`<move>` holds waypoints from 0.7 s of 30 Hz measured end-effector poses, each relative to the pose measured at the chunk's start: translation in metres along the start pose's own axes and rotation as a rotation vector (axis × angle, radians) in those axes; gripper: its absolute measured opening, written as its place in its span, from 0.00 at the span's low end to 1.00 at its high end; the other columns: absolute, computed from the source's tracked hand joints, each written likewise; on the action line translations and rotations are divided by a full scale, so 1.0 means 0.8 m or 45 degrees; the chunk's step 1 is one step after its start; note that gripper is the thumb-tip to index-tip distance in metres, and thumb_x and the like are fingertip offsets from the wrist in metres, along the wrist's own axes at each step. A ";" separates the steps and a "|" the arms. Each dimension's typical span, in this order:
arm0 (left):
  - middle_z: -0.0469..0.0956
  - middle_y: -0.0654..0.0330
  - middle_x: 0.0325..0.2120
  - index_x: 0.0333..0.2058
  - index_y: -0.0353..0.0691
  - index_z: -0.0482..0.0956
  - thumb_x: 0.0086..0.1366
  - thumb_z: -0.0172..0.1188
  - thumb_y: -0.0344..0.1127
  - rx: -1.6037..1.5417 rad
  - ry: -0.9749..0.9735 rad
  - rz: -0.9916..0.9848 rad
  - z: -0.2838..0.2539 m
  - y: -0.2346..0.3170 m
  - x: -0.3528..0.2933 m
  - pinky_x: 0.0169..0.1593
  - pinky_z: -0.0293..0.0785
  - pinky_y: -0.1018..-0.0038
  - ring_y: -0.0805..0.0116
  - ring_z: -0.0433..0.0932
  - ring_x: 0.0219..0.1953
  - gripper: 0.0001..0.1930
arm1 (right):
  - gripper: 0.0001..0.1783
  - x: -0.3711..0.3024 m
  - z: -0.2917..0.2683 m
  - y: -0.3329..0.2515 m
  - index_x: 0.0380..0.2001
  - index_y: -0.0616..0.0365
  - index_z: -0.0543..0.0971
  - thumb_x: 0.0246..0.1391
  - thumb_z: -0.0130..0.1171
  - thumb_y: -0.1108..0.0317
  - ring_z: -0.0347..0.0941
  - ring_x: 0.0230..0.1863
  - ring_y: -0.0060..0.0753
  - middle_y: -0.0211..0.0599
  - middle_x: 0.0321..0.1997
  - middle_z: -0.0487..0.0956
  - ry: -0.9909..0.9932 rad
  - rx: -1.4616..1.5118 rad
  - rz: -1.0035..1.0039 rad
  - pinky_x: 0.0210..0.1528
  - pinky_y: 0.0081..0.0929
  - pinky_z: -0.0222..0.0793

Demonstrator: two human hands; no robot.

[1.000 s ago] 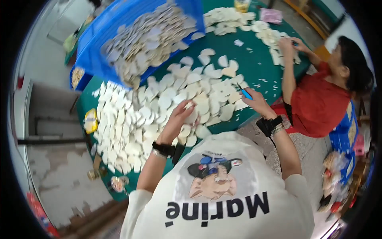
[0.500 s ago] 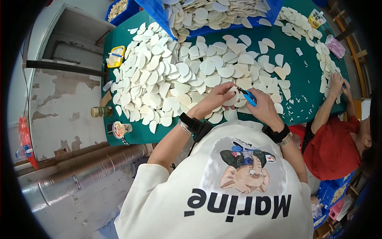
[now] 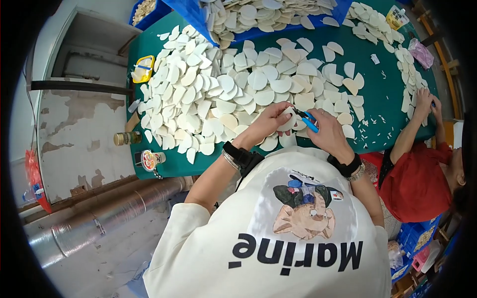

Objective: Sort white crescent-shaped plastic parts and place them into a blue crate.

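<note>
the person's left hand (image 3: 270, 123) pinches a pale piece (image 3: 288, 120) over the heap (image 3: 198, 94) on the green table (image 3: 380, 102), the right hand (image 3: 329, 131) gripping blue-handled cutters (image 3: 311, 124) at that piece's edge; the large blue bin (image 3: 191, 17) holds many half-round pieces (image 3: 248, 22), the small blue bin (image 3: 159, 15) pale bits (image 3: 144, 11)

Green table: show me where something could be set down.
The biggest bare patch on the green table lies between the main pile and the right-edge pieces; trimmings litter its near end. A smaller one lies between cup, pile and near edge. Crowded: left and middle, around left hand and right hand.
</note>
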State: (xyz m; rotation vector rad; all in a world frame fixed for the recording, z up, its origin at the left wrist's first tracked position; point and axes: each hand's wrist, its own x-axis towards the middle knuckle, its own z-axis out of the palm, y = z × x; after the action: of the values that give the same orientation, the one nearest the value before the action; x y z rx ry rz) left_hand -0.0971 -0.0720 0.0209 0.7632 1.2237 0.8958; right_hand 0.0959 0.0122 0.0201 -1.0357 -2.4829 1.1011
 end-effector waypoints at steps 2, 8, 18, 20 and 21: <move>0.78 0.63 0.31 0.48 0.40 0.68 0.68 0.45 0.32 0.014 0.015 0.007 0.000 0.000 0.000 0.25 0.67 0.82 0.77 0.76 0.25 0.11 | 0.20 -0.001 -0.002 -0.002 0.40 0.62 0.74 0.39 0.58 0.71 0.72 0.35 0.51 0.47 0.33 0.75 -0.005 -0.034 0.004 0.36 0.42 0.69; 0.79 0.64 0.31 0.49 0.40 0.70 0.68 0.47 0.31 0.071 -0.012 -0.050 -0.003 0.003 -0.005 0.24 0.66 0.84 0.78 0.75 0.24 0.12 | 0.17 -0.001 -0.011 -0.003 0.38 0.60 0.74 0.40 0.56 0.72 0.71 0.34 0.53 0.48 0.31 0.74 -0.006 -0.117 -0.132 0.36 0.43 0.68; 0.79 0.64 0.31 0.49 0.39 0.69 0.68 0.47 0.29 0.080 0.056 0.028 0.005 -0.001 -0.012 0.23 0.65 0.84 0.80 0.74 0.23 0.12 | 0.18 -0.009 -0.006 -0.011 0.40 0.59 0.74 0.41 0.57 0.72 0.71 0.35 0.51 0.48 0.32 0.73 0.031 -0.169 -0.129 0.37 0.43 0.67; 0.79 0.64 0.31 0.49 0.39 0.69 0.68 0.48 0.29 0.211 0.091 0.108 0.009 0.001 -0.013 0.24 0.65 0.84 0.81 0.73 0.23 0.12 | 0.18 -0.013 -0.005 -0.014 0.41 0.59 0.74 0.42 0.57 0.72 0.71 0.36 0.51 0.48 0.33 0.73 0.052 -0.212 -0.131 0.39 0.43 0.67; 0.79 0.65 0.31 0.50 0.39 0.69 0.68 0.48 0.29 0.343 0.127 0.187 0.010 0.001 -0.015 0.24 0.65 0.84 0.81 0.73 0.24 0.12 | 0.18 -0.014 -0.007 -0.017 0.41 0.59 0.74 0.42 0.57 0.72 0.71 0.37 0.50 0.47 0.34 0.73 0.057 -0.267 -0.130 0.40 0.43 0.67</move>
State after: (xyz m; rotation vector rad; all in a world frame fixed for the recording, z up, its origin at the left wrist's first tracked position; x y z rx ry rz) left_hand -0.0904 -0.0821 0.0286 1.0444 1.4085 0.9071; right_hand 0.0996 0.0013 0.0342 -0.9618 -2.6252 0.7925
